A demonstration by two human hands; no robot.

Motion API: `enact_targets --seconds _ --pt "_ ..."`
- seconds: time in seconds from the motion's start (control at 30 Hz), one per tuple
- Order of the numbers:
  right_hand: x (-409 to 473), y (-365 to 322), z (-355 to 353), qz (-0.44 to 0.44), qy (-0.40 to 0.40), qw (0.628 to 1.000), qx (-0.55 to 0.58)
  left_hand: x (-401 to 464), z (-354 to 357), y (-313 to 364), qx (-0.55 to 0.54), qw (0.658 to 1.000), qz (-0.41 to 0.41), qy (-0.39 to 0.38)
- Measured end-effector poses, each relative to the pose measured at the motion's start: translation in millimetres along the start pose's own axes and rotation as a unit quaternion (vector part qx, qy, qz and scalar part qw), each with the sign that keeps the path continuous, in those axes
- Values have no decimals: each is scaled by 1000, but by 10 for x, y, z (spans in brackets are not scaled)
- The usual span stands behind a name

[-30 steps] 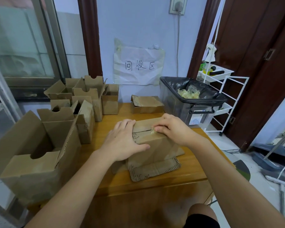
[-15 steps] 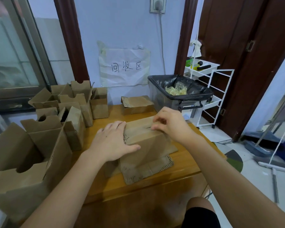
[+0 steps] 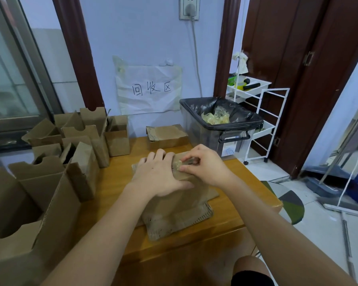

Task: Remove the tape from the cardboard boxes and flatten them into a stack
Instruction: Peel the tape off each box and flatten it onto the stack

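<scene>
1. While your left hand (image 3: 159,174) presses flat-fingered on the box (image 3: 174,203) mid-table (image 3: 225,213), your right hand (image 3: 205,166) pinches the tape (image 3: 179,164) on its top seam.
2. Peeling's underway; next, pull it clear and bin (image 3: 221,129) it.

arms (image 3: 103,230): bare, no sleeves | shorts (image 3: 251,278): black | wrists: no jewellery

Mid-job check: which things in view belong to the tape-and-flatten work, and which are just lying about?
Job:
- box being worked, left hand pressing it
- tape, pinched by right hand
- flattened cardboard under it
- open boxes on the left
- taped box at back
- bin holding peeled tape

Lying about:
- paper sign
- white rack
- wall socket
</scene>
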State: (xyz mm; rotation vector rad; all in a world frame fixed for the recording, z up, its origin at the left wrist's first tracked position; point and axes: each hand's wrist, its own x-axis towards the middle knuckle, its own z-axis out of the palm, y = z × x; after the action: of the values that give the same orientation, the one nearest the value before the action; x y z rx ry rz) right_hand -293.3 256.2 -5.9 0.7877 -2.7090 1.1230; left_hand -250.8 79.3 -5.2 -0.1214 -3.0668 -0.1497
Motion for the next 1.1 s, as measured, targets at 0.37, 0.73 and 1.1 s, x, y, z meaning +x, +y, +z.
enact_targets --seconds 0.37,0.73,1.1 --pt "74 53 -173 -21 15 981 -193 4 38 -67 -20 1000 -5 14" --pt "-13 119 -295 0 57 998 36 8 33 -69 -14 1000 -2 9" --pt "97 158 -139 43 80 987 131 8 52 -79 -8 1000 3 11"
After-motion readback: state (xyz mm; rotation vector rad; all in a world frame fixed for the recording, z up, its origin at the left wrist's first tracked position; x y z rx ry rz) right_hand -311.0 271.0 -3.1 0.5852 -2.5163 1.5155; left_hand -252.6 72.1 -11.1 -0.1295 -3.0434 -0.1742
